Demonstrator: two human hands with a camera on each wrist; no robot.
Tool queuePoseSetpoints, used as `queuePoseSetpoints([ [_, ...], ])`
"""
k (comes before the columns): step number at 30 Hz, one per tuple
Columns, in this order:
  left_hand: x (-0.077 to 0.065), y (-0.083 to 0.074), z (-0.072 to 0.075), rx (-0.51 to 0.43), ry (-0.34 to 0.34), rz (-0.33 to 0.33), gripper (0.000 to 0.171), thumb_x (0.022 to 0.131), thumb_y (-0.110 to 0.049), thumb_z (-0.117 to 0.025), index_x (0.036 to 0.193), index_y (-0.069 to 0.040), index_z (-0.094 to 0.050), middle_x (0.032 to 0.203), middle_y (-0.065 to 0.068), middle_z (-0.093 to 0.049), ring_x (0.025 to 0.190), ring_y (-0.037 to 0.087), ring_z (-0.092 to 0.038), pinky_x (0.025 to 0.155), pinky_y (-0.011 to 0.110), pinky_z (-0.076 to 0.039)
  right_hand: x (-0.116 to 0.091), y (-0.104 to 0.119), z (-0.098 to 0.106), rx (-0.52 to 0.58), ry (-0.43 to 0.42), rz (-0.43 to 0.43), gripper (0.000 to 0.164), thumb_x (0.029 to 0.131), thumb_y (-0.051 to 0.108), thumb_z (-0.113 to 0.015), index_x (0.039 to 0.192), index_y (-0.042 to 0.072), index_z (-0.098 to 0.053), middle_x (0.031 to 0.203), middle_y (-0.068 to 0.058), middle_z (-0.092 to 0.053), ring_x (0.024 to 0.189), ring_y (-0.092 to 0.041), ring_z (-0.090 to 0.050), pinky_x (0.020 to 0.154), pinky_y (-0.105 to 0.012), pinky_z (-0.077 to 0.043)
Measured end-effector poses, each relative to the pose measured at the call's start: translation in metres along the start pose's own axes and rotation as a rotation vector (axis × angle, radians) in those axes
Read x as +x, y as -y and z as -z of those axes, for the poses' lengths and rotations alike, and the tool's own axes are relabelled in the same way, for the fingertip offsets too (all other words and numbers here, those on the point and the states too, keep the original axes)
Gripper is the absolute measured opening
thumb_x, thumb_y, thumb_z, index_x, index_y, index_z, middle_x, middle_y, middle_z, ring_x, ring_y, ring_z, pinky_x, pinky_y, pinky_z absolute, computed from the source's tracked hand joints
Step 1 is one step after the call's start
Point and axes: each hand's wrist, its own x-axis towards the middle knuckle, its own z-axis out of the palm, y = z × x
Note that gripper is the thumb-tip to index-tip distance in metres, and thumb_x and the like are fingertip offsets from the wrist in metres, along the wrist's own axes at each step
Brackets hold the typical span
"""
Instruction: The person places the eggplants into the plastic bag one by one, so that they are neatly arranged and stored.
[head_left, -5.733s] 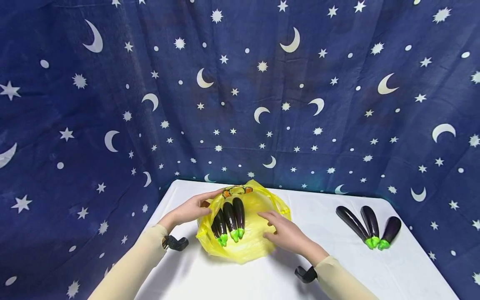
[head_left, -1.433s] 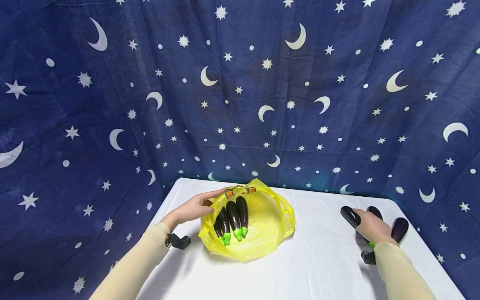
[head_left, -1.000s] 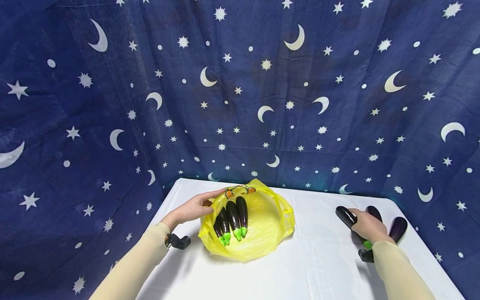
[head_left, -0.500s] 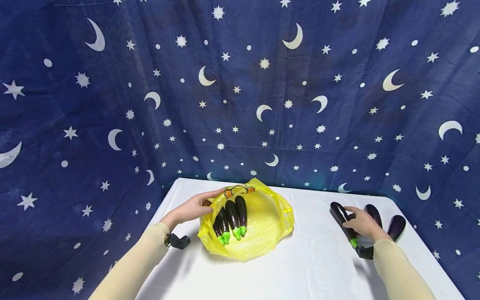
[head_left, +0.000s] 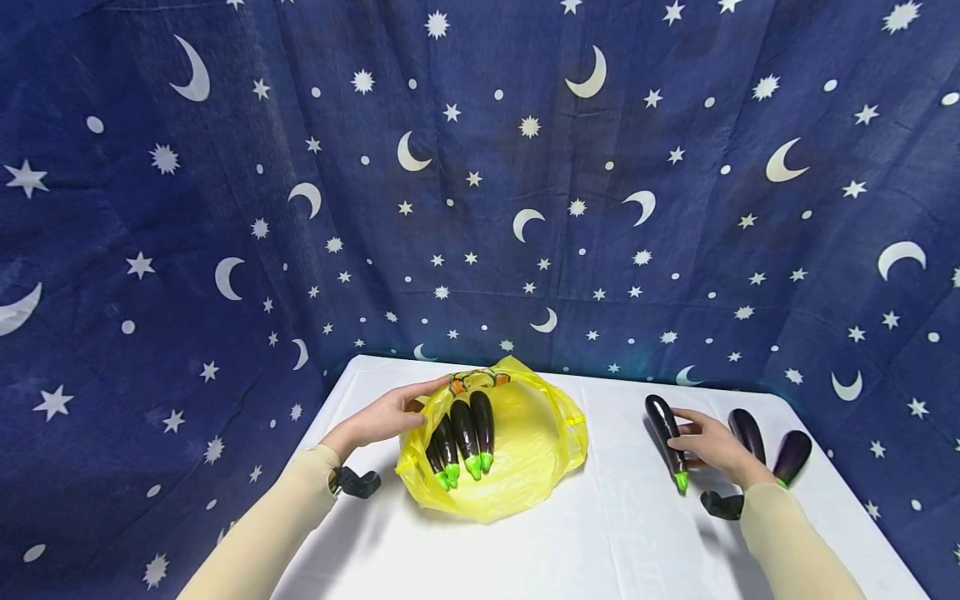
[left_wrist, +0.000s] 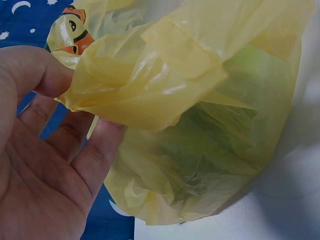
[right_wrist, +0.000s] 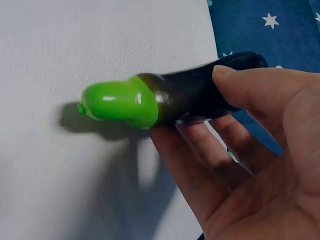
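In the head view a yellow plastic bag [head_left: 517, 467] stands with its mouth facing me, and several dark eggplants [head_left: 465, 429] with green caps lie inside along its left. My left hand [head_left: 386, 414] pinches the bag's left rim between thumb and fingers; the left wrist view shows the thumb pressing the yellow film [left_wrist: 145, 80]. On the right, my right hand [head_left: 712, 446] grips one eggplant [head_left: 666, 433] between thumb and fingers. Its bright green cap [right_wrist: 120, 102] points left in the right wrist view, with a shadow on the cloth beneath it.
Two more eggplants lie on the white table [head_left: 600, 550], one eggplant [head_left: 747, 433] just beyond the right hand and another eggplant [head_left: 792, 457] farther right. A blue curtain [head_left: 480, 183] with moons and stars surrounds the table at the back and sides.
My right hand went from beside the bag to the eggplants at right, took the leftmost one and has brought it leftward. The left hand stays at the bag's rim.
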Motion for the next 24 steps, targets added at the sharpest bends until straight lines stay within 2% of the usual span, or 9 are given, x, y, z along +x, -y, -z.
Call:
queuePoseSetpoints([
  [9, 0.001, 0.0, -0.001, 0.006, -0.002, -0.004, 0.078, 0.092, 0.004, -0.057, 0.158, -0.032, -0.041, 0.153, -0.001, -0.049, 0.119, 0.02, -0.06, 0.1, 0.037, -0.047, -0.002, 0.003, -0.01, 0.137, 0.057, 0.027, 0.084, 0.095, 0.014, -0.073, 0.161, -0.001, -0.022, 0.15, -0.04, -0.036, 0.112, -0.029, -0.065, 0.087, -0.05, -0.057],
  [16, 0.002, 0.0, -0.001, 0.004, -0.001, -0.011, 0.076, 0.093, 0.003, -0.058, 0.158, -0.032, -0.041, 0.152, -0.001, -0.05, 0.118, 0.02, -0.06, 0.1, 0.037, -0.047, -0.004, 0.014, -0.02, 0.242, 0.101, 0.051, 0.088, 0.095, 0.016, -0.073, 0.163, 0.003, -0.019, 0.154, -0.037, -0.032, 0.116, -0.025, -0.063, 0.093, -0.053, -0.054],
  [24, 0.001, -0.001, -0.001, -0.006, 0.0, -0.002, 0.077, 0.092, 0.003, -0.057, 0.159, -0.032, -0.04, 0.152, -0.001, -0.05, 0.121, 0.02, -0.06, 0.1, 0.036, -0.047, -0.005, 0.024, -0.026, 0.331, 0.14, 0.102, 0.087, 0.095, 0.013, -0.073, 0.163, 0.005, -0.02, 0.15, -0.031, -0.043, 0.112, -0.021, -0.066, 0.093, -0.052, -0.054],
])
